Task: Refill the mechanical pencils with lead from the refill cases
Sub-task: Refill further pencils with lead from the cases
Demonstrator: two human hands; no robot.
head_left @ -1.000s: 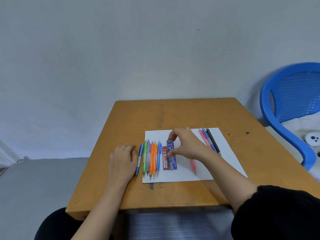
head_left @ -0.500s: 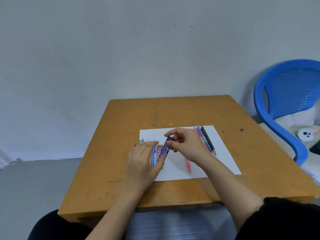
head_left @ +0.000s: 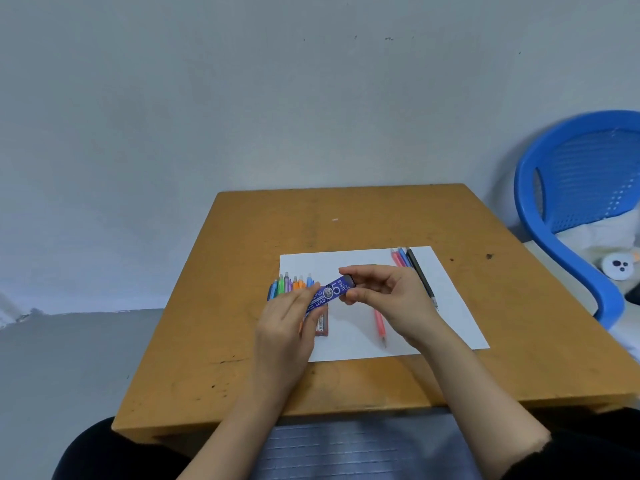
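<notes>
Bare grey wall; orange-brown surface point(head_left: 346, 216) with a white sheet point(head_left: 360, 268) on it. Blue refill case point(head_left: 330, 294) held tilted above the sheet: left hand point(head_left: 287, 327) grips its lower end, right hand point(head_left: 388, 296) pinches the dark cap end. Red refill case point(head_left: 322, 322) lies flat beneath. Row of pencils point(head_left: 294, 284) at sheet's left, three pencils point(head_left: 403, 258) at right, pink pencil point(head_left: 380, 323) alone. Judged early: case looks unopened, no pencil taken up.
</notes>
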